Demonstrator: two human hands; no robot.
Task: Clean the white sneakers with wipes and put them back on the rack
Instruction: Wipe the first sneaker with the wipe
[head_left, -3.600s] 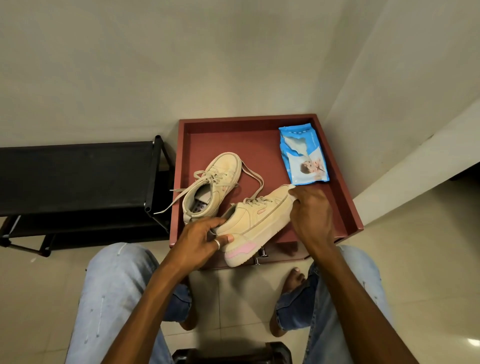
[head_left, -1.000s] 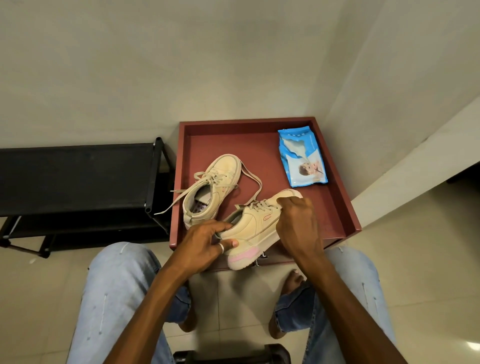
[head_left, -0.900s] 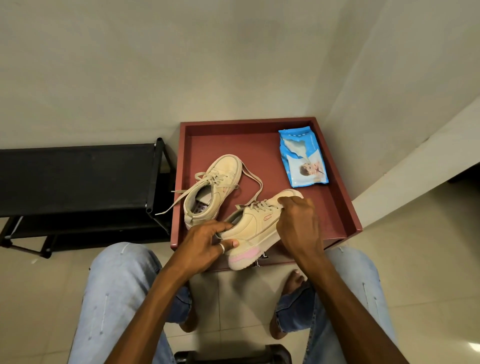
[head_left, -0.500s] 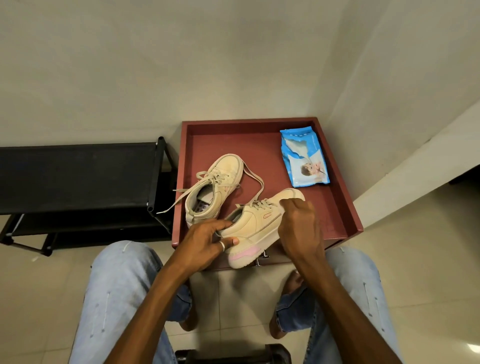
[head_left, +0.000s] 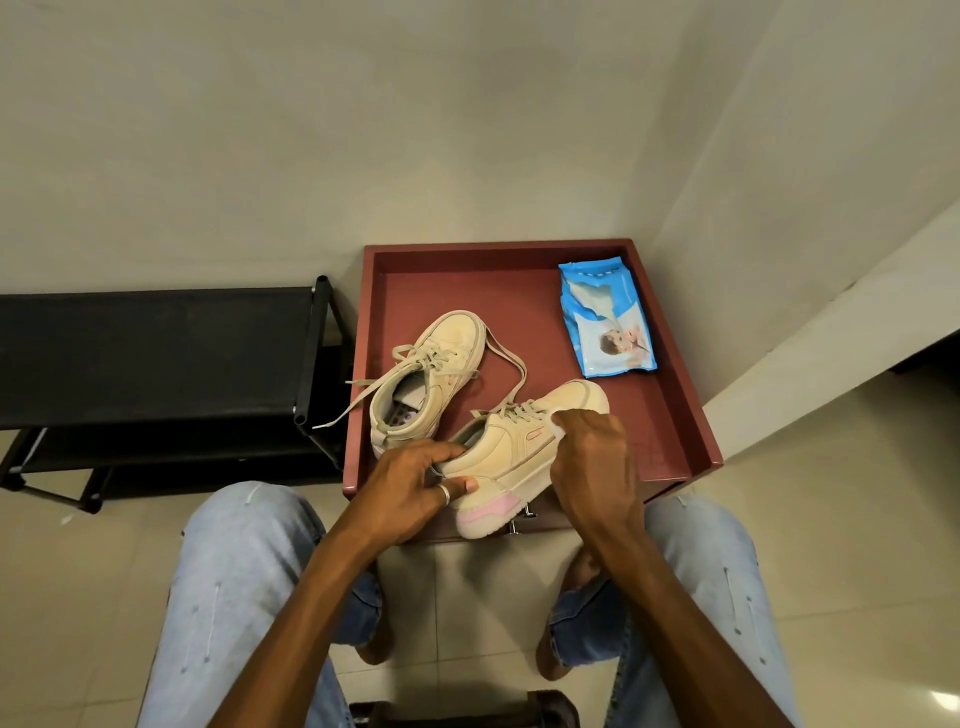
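The right hand (head_left: 592, 462) has slid from the toe of the held sneaker (head_left: 511, 452) back toward 7 o'clock along the shoe's outer side. Its fingertips now press just past the small pink logo, and the bit of white wipe (head_left: 557, 417) under them has come along. The rounded toe cap, covered by that hand 3.6 s ago, now shows bare toward 1 o'clock, and the hand, earlier just beneath the wipes pack (head_left: 605, 322), now sits clear of it
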